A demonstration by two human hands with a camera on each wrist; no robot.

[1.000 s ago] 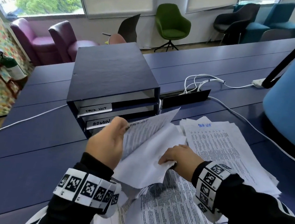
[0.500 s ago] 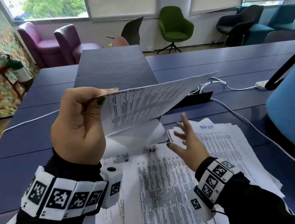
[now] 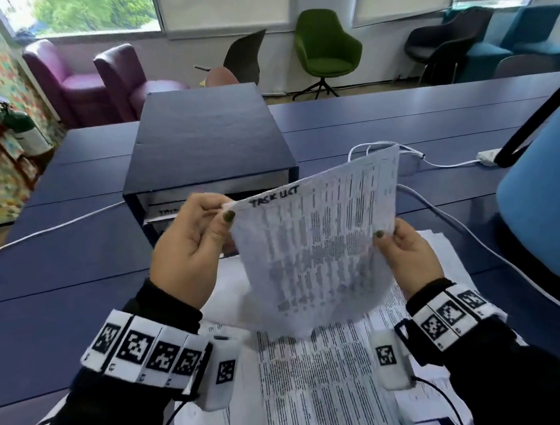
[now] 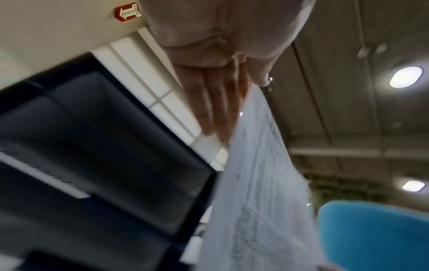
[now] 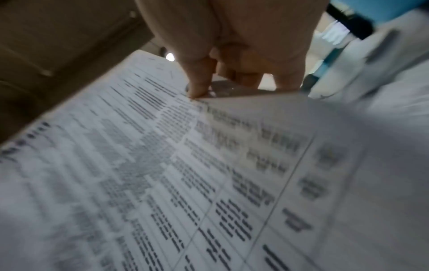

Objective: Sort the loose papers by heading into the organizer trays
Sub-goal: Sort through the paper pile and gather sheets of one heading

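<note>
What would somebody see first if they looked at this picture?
First, the printed sheet held up in the middle, with a handwritten heading on its top edge, pinched by the left hand and the right hand. Right behind it stands the dark blue organizer, and underneath lies a messy pile of papers on the blue table.

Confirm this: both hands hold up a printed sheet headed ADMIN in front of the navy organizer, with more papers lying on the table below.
One detail is wrong: the handwritten heading on the sheet reads TASK LIST, not ADMIN, as the head view shows. The rest stands: the left hand and right hand hold it up before the navy organizer, with loose papers on the table.
</note>
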